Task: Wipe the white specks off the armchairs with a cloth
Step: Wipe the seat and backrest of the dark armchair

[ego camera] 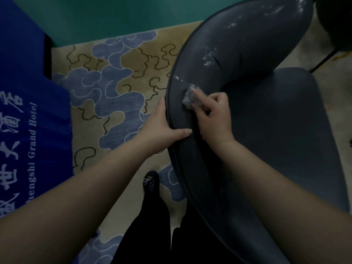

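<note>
A dark grey armchair (266, 115) fills the right side, its curved backrest running from bottom centre to top right. White specks (209, 56) are smeared along the inner face of the backrest, with more near the top (297, 4). My right hand (213, 117) pinches a small bunched grey cloth (189, 98) and presses it on the backrest just below the lowest specks. My left hand (162, 124) lies over the backrest's outer rim, fingers straight on the outside and thumb flat across the top edge.
A patterned tan and blue carpet (118, 88) lies left of the chair. A blue draped cloth with white lettering (24, 111) stands at the far left. My black shoe (151, 181) is beside the chair base. Dark chair legs (323, 60) show at top right.
</note>
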{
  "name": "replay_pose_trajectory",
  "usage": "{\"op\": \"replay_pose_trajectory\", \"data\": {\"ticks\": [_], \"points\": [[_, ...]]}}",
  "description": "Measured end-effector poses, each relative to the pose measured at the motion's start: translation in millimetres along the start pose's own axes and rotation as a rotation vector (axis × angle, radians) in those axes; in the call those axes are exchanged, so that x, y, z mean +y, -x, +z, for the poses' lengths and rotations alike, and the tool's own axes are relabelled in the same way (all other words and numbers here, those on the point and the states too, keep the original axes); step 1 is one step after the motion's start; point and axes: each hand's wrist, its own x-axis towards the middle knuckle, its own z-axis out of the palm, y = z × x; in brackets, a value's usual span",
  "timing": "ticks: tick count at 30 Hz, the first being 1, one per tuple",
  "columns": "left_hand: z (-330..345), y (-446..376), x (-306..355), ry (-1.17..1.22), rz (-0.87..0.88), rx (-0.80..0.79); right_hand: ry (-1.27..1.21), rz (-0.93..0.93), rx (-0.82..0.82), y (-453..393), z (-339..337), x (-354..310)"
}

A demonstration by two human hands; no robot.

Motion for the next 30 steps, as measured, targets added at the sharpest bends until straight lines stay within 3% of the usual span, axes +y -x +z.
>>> {"op": "replay_pose_trajectory", "data": {"ticks": [2,5,8,10,14,21,26,30], "points": [[-6,-5,-4,0.006,0.014,-0.026,-0.026,0.062,0.031,-6,4,-4],[-13,-11,-7,0.021,0.014,-0.067,0.032,-0.113,-0.046,24,-3,-4],[-15,-15,-10,0.044,0.009,-0.098,0.051,-0.160,-0.076,29,-5,-4],[-14,-16,-14,0.070,0.024,-0.114,0.096,-0.114,-0.004,8,2,-5],[-22,-22,-13,0.081,0.043,-0.164,-0.047,0.132,0.151,-24,16,-6],[-38,-55,-1,0.065,0.058,-0.246,0.077,0.042,0.123,13,7,-6],[-38,-59,-7,0.099,0.035,-0.280,-0.028,0.248,0.224,-45,22,-12],[-38,-63,-8,0.147,0.037,-0.314,-0.055,0.187,0.091,-15,12,-11]]}}
